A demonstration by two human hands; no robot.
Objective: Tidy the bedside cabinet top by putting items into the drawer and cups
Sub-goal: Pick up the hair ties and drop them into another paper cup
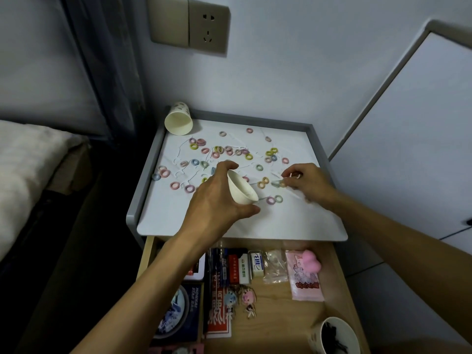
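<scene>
White paper cup (241,190) (left grip (217,200)) tilts among scattered pastel rings (249,156).

Bkgd: pale blue-grey wall (306,60) carried a beige switch/socket plate (189,24); dark curtain (102,60) hung at left behind bed (25,175) w/ white cover (fluffy); white grey-edged panel (421,123) stood at right. Light was dim.

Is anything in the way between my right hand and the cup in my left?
Nothing visible does. Only loose hair ties lie flat on the cabinet top between the right hand and the paper cup that the left hand holds.
</scene>
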